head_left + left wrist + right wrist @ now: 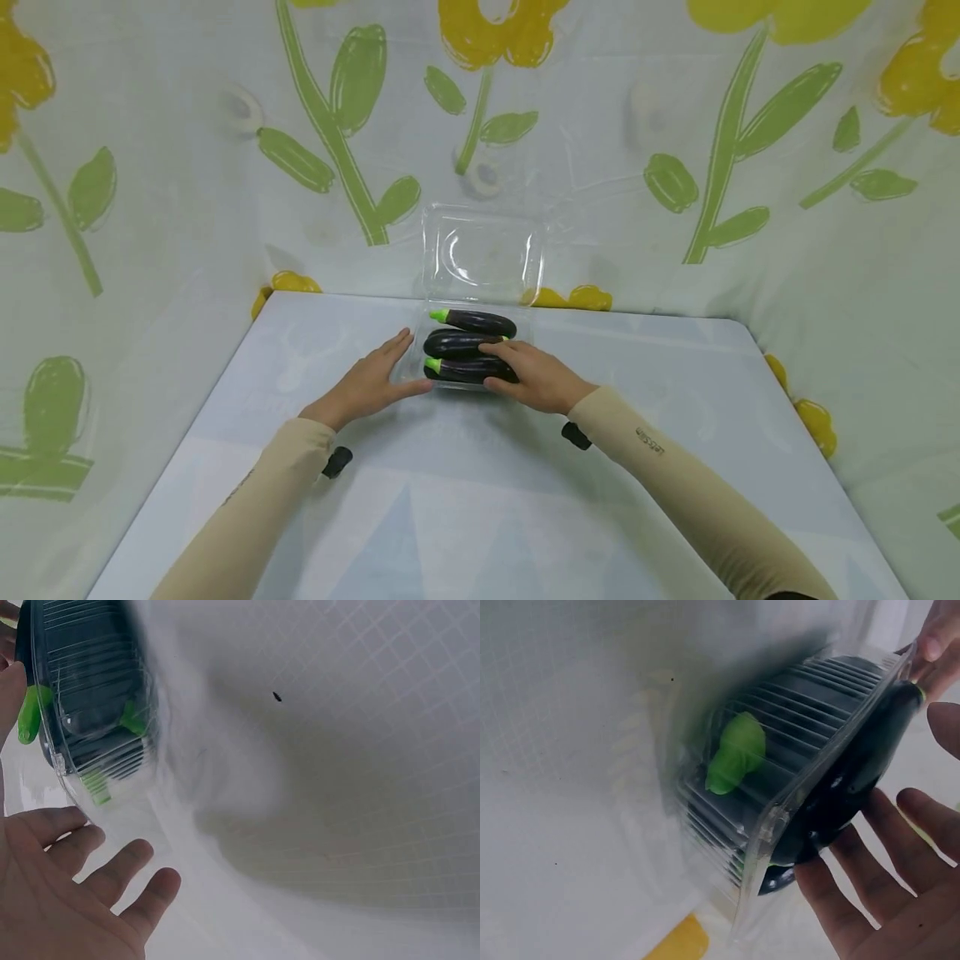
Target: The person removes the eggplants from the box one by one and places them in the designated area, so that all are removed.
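In the head view a clear plastic clamshell box [416,350] stands near the table's back edge, its lid [483,258] raised. Three dark eggplants [472,322] with green stem ends lie side by side on top. More green ends, one a stem end [737,754], show through the ribbed wall. My left hand [363,387] is at the box's left side, fingers spread, with fingertips close to the rim in the left wrist view. My right hand [543,379] rests its fingertips on the right ends of the eggplants [847,780], fingers extended in the right wrist view.
The white table [465,492] has a pale printed pattern. Behind and beside it hangs a curtain [585,167] with yellow flowers and green leaves. The raised lid stands close to the curtain.
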The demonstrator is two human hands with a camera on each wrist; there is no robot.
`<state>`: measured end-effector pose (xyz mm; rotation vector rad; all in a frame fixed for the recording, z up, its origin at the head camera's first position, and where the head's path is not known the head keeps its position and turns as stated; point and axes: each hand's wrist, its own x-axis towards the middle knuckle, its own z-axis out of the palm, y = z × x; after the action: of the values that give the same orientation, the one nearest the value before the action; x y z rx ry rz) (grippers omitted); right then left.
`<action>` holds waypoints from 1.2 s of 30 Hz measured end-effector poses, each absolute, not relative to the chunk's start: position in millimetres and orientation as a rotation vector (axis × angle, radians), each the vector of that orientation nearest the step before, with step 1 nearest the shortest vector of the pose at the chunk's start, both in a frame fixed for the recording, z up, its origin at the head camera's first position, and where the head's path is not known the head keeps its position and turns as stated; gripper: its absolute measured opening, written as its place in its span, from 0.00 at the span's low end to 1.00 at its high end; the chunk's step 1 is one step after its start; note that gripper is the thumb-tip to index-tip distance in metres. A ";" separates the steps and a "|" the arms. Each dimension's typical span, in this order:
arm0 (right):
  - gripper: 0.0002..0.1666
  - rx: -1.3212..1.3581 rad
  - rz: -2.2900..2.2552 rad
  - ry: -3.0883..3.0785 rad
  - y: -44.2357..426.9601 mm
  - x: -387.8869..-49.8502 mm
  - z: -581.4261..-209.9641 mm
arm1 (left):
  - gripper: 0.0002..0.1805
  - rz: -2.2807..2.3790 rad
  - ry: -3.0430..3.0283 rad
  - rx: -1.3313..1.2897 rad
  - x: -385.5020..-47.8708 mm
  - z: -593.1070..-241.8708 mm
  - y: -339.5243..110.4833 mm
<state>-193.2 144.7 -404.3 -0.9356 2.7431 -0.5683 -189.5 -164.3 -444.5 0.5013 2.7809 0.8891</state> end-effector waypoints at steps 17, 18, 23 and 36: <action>0.28 -1.006 -0.480 2.764 139.9 -203.2 -412.8 | 0.53 0.861 2.813 0.540 -186.7 -445.1 -164.1; 0.28 -0.995 -0.477 2.763 139.8 -203.6 -413.1 | 0.53 0.857 2.813 0.540 -186.5 -444.3 -163.6; 0.28 -0.969 -0.486 2.762 139.3 -204.4 -413.7 | 0.53 0.840 2.819 0.547 -185.6 -440.9 -161.4; 0.28 -0.946 -0.488 2.789 138.5 -202.5 -414.9 | 0.52 0.803 2.814 0.531 -187.4 -436.9 -159.7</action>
<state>-202.5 138.5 -414.9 -0.9463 2.7888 -0.4882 -187.4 -159.7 -436.9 0.5315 2.8142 0.8033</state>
